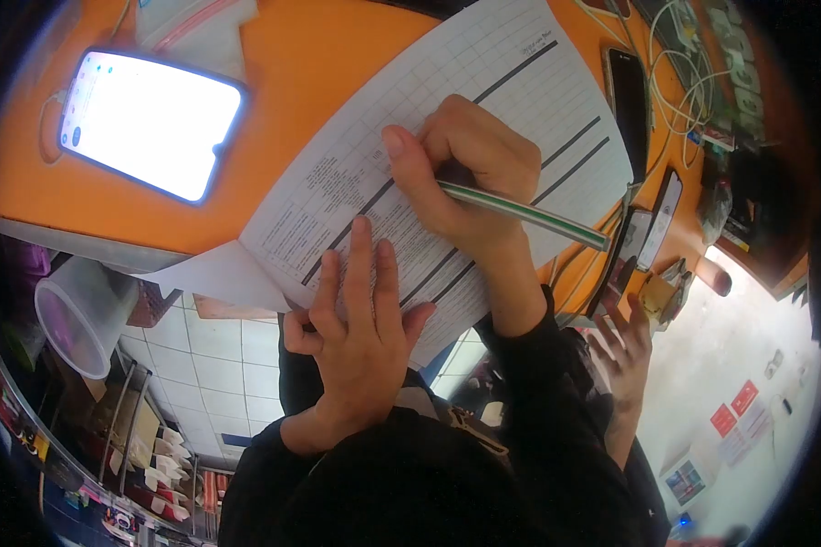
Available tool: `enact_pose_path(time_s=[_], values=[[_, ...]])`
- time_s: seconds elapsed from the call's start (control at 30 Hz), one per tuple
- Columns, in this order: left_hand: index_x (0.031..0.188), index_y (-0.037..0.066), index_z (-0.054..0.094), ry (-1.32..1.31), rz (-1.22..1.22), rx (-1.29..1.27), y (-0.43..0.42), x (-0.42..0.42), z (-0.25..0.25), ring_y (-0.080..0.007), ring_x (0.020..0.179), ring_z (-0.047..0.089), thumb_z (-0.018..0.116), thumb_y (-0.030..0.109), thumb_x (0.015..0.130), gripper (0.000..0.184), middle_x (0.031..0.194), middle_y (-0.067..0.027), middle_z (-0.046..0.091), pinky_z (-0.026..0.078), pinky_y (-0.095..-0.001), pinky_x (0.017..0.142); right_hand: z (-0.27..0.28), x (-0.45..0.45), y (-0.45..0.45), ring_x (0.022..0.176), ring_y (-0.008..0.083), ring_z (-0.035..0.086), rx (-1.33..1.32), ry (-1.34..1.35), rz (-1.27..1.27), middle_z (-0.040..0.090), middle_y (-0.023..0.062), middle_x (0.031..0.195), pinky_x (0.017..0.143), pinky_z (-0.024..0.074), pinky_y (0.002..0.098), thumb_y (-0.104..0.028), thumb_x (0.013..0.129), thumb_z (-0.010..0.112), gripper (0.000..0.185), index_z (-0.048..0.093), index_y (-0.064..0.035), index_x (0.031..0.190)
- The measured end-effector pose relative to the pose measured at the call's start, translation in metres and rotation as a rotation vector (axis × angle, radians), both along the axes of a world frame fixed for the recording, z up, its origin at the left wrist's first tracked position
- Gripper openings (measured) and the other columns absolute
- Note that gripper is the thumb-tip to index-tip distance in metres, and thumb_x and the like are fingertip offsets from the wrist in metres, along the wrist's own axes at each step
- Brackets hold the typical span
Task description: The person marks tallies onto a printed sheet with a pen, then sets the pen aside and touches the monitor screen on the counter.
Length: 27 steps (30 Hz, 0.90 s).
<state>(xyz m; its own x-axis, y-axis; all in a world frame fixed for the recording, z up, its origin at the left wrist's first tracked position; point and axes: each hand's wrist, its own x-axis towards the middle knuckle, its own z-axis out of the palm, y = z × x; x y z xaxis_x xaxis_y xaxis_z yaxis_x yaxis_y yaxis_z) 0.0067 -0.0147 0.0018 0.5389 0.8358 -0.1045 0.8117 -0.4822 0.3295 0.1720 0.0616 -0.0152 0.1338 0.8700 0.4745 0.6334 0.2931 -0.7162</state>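
A printed form (556, 91) with tables and dark bars lies on the orange desk (292, 55), its lower left part sticking out past the desk edge. My right hand (474, 173) is closed round a green and white striped pen (538, 217), the pen's upper end pointing right. The writing tip is hidden behind the fingers. My left hand (360, 319) rests flat on the lower part of the form, fingers spread, with nothing held in it.
A phone with a bright screen (146, 123) lies at the left. More phones (627, 105) and tangled white cables (684, 64) are at the right. Another person's hand (625, 356) is at the lower right. A translucent bucket (87, 314) stands below the desk's left edge.
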Motion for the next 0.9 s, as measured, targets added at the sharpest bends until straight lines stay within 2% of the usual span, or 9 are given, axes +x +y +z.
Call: enact_pose_path(time_s=[0.9], values=[[0.129, 0.007, 0.039, 0.005, 0.002, -0.002, -0.0001, -0.001, -0.0003, -0.0299, 0.119, 0.032, 0.06, 0.049, 0.08, 0.068, 0.143, -0.0111, 0.031, 0.017, -0.0527, 0.092, 0.0, -0.0005, 0.0008, 0.043, 0.0123, 0.05, 0.018, -0.015, -0.011, 0.053, 0.0049, 0.057, 0.039, 0.0339, 0.0203, -0.01, 0.074, 0.072, 0.022, 0.052, -0.0066, 0.064]])
